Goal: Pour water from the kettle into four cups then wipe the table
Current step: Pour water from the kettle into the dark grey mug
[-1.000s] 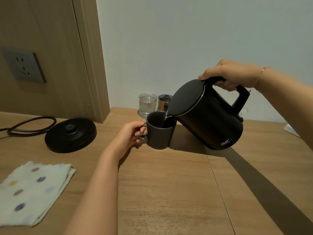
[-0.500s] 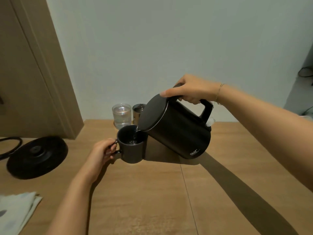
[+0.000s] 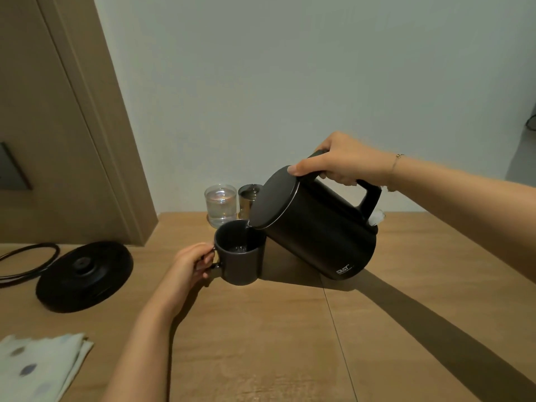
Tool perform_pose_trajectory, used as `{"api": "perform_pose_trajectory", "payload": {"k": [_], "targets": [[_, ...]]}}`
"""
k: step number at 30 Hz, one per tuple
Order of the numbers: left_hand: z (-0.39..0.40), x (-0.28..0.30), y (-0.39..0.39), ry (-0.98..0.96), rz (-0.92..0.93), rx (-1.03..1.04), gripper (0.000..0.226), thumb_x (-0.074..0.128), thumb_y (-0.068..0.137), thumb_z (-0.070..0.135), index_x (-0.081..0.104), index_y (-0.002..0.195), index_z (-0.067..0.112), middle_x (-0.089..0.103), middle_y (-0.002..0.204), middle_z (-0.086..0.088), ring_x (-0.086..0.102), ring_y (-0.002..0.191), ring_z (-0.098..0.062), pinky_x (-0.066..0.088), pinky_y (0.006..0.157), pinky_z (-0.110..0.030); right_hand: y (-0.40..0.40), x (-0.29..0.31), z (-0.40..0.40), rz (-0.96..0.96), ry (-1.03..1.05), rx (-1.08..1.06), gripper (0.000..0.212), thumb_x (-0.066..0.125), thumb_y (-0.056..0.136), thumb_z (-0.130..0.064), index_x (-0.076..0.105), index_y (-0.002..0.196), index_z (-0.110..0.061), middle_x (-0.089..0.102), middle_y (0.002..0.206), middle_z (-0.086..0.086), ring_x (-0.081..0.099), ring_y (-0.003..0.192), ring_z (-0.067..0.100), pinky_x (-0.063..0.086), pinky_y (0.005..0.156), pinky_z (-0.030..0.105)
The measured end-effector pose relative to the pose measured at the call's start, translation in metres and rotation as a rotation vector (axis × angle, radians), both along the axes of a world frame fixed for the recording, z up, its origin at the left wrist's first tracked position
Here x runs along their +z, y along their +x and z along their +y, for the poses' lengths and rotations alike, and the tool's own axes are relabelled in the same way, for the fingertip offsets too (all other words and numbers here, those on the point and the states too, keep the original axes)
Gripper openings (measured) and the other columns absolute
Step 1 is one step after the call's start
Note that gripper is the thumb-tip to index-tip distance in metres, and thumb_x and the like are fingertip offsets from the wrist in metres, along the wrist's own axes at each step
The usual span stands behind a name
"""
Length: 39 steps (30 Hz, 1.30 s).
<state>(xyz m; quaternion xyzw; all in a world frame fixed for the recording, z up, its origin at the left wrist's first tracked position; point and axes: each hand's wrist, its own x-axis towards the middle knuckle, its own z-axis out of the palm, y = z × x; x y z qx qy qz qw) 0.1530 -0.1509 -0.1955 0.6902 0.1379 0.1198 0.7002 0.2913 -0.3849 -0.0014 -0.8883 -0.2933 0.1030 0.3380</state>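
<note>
A black kettle [image 3: 316,227] is tilted left, its spout over a dark grey mug [image 3: 242,262] on the wooden table [image 3: 290,343]. Water runs into the mug. My right hand [image 3: 339,162] grips the kettle's handle, thumb on the lid. My left hand [image 3: 193,264] holds the mug by its handle. Behind the mug stand a clear glass [image 3: 220,204] filled with water and a metal cup [image 3: 248,198], partly hidden by the kettle. A small white cup [image 3: 377,217] peeks out behind the kettle's handle.
The kettle's black base [image 3: 84,275] with its cord [image 3: 26,261] lies at the left. A dotted white cloth [image 3: 37,367] lies folded at the lower left corner. A wooden panel with a wall socket [image 3: 11,169] rises at the left.
The view has swung sideways and back; the kettle stays tilted over the mug and keeps pouring. Both hands keep their hold.
</note>
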Motion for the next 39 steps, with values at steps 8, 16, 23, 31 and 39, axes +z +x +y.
{"api": "perform_pose_trajectory", "payload": {"k": [8,16,23,31,39], "targets": [[0.000,0.002,-0.001,-0.009,0.014,-0.019,0.038,0.045,0.098,0.021,0.042,0.061,0.014,0.041,0.054,-0.001,0.043,0.053,-0.018,0.040,0.060,-0.034,-0.008,0.014,-0.007,0.031,0.036,-0.067,0.055,0.080,0.075,-0.046,0.042,0.051,-0.014,0.034,0.048,0.002,0.025,0.038,0.015,0.022,0.037,0.021],[0.002,-0.002,0.001,-0.015,0.000,-0.013,0.034,0.044,0.098,0.019,0.047,0.066,0.008,0.043,0.058,-0.004,0.044,0.058,-0.023,0.039,0.061,-0.037,-0.019,0.029,-0.007,-0.003,-0.028,-0.058,0.053,0.080,0.073,-0.048,0.046,0.059,-0.010,0.032,0.052,0.005,0.023,0.038,0.016,0.020,0.039,0.021],[0.002,-0.002,0.000,-0.034,0.003,-0.018,0.040,0.044,0.099,0.018,0.044,0.059,0.013,0.043,0.051,0.001,0.043,0.053,-0.019,0.040,0.061,-0.036,-0.019,0.036,-0.007,-0.022,-0.051,-0.088,0.052,0.080,0.073,-0.049,0.048,0.061,-0.009,0.032,0.047,0.003,0.023,0.036,0.016,0.021,0.039,0.020],[0.003,-0.002,0.000,0.006,0.001,-0.038,0.037,0.044,0.099,0.022,0.046,0.064,0.011,0.046,0.057,-0.002,0.045,0.057,-0.022,0.040,0.060,-0.036,-0.020,0.043,-0.004,-0.038,-0.079,-0.090,0.052,0.079,0.072,-0.050,0.050,0.065,-0.007,0.033,0.050,0.006,0.024,0.038,0.017,0.022,0.039,0.021],[0.004,-0.005,0.001,-0.019,0.010,-0.042,0.044,0.044,0.099,0.021,0.050,0.055,0.017,0.048,0.052,0.001,0.045,0.054,-0.019,0.040,0.063,-0.038,-0.021,0.046,-0.003,-0.040,-0.093,-0.078,0.053,0.079,0.071,-0.051,0.051,0.065,-0.007,0.032,0.048,0.004,0.024,0.038,0.017,0.022,0.039,0.022]]}}
